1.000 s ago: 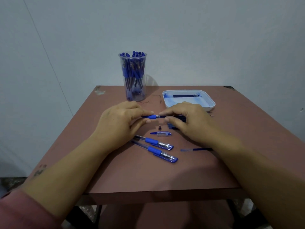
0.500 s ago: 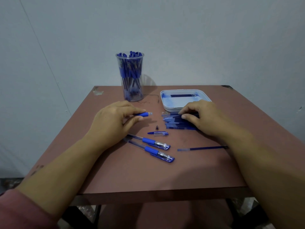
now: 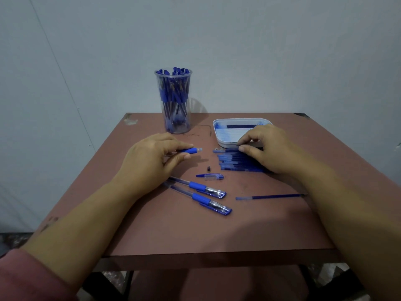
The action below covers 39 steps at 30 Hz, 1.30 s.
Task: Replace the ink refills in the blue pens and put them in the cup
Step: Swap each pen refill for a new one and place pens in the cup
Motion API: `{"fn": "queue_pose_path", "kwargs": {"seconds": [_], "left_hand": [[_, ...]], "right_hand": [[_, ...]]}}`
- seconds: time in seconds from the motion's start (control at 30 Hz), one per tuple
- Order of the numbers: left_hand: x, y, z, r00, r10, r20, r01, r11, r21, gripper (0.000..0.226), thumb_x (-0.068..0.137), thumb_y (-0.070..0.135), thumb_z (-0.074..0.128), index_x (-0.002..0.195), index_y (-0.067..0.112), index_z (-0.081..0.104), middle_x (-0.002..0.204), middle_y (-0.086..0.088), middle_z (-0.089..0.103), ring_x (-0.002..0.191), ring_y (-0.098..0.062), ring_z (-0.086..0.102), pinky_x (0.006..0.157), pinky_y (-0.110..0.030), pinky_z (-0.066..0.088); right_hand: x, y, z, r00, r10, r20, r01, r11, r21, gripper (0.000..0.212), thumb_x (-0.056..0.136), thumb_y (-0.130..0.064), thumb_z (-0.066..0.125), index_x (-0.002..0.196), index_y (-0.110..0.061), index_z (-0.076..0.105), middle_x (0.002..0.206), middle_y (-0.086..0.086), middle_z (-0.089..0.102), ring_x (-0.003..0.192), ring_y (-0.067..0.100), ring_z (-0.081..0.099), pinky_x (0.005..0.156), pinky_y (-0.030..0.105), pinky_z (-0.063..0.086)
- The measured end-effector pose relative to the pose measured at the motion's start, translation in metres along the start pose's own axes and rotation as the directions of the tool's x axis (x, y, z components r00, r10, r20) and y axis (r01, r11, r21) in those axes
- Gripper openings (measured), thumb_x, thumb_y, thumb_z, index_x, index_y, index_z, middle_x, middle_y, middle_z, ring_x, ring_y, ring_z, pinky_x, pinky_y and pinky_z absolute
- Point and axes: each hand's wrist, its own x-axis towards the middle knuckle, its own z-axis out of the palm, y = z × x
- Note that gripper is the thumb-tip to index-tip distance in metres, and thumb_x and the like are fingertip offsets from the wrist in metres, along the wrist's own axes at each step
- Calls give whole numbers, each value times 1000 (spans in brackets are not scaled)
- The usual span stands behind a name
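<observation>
A clear cup full of blue pens stood upright at the back. Two capped pens lay side by side in front. A held, open barrel pointed at a row of refills; one refill lay apart.

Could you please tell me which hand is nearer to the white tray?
Right. The right hand is at the white tray, over its front edge, pinching a refill. The left hand is apart, off to the tray's left, holding a pen barrel.
</observation>
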Motion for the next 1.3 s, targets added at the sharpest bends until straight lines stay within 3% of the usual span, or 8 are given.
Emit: {"fn": "queue_pose_path", "kwargs": {"seconds": [0.23, 0.37, 0.5, 0.7, 0.8, 0.93, 1.1, 1.3], "left_hand": [[2, -3, 0, 1000, 4, 13, -4, 1000, 10, 38, 90, 52, 52, 110, 29, 74, 87, 28, 50, 81, 5, 46, 73, -8, 35], [3, -4, -1, 1000, 9, 8, -10, 1000, 11, 36, 91, 51, 53, 109, 28, 75, 84, 35, 47, 81, 7, 43, 75, -1, 32], [3, -5, -1, 1000, 10, 19, -10, 1000, 24, 37, 91, 51, 52, 109, 28, 75, 85, 29, 48, 81, 7, 43, 75, -1, 33], [2, -5, -1, 1000, 5, 23, -6, 1000, 18, 36, 91, 51, 53, 109, 29, 75, 84, 33, 48, 80, 6, 44, 74, -6, 33], [3, -5, -1, 1000, 9, 25, -9, 1000, 22, 36, 92, 51, 53, 110, 30, 74, 84, 33, 47, 80, 6, 44, 74, -5, 33], [3, -4, -2, 999, 21, 32, -22, 1000, 15, 37, 92, 51, 52, 111, 29, 74, 86, 35, 47, 81, 6, 45, 73, -8, 36], [3, -3, -2, 999, 22, 24, -22, 1000, 12, 37, 92, 51, 52, 110, 29, 75, 86, 33, 47, 80, 6, 45, 72, -10, 36], [3, -4, -2, 1000, 15, 22, -15, 1000, 4, 36, 91, 51, 52, 110, 30, 74, 84, 38, 46, 80, 6, 45, 72, -9, 35]], "right_hand": [[53, 19, -12, 987, 77, 142, -68, 995, -67, 18, 96, -28, 58, 110, -31, 68, 108, -7, 54, 100, 13, 51, 82, 28, 36], [76, 35, -6, 962, 140, 235, -122, 988, -91, 26, 95, -26, 59, 120, -30, 64, 127, -3, 59, 102, 13, 52, 86, 29, 38], [85, 39, -2, 940, 171, 296, -153, 985, -82, 36, 92, -27, 63, 127, -28, 59, 133, -3, 57, 106, 9, 50, 95, 29, 40], [88, 36, 4, 929, 174, 327, -152, 984, -93, 40, 93, -37, 61, 130, -23, 57, 125, 1, 59, 98, 13, 52, 85, 25, 35], [86, 35, -5, 905, 186, 382, -175, 982, -64, 53, 84, -50, 67, 131, -28, 56, 131, -4, 55, 115, 16, 50, 92, 27, 34], [85, 37, -15, 870, 213, 446, -155, 974, -164, 63, 79, -47, 74, 135, -30, 52, 139, -7, 50, 127, 18, 46, 92, 29, 33], [87, 42, -14, 871, 201, 447, -140, 976, -166, 60, 77, -46, 75, 132, -31, 56, 135, -10, 55, 123, 16, 50, 93, 31, 37], [84, 41, -16, 895, 182, 407, -142, 982, -125, 41, 81, -38, 76, 119, -33, 64, 117, -15, 60, 106, 9, 53, 85, 28, 36]]}}
